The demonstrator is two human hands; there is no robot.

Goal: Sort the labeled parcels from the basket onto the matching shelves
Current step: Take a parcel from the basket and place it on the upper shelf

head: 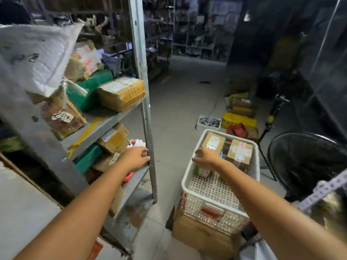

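Several parcels (238,151) are lying in the basket (255,162) at lower right; the right hand (206,158) is reaching in, fingers (197,156) spread, holding nothing. The left hand (137,158) is resting at the shelf (131,184) edge, grip unclear. Next, likely: grasping one, reading its label.

Metal shelf (105,121) with taped parcels (122,92), basket (187,177) on carton (197,235)

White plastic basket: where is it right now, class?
In the head view the white plastic basket sits right of centre on a cardboard box, right of the metal shelf post, the right hand over it.
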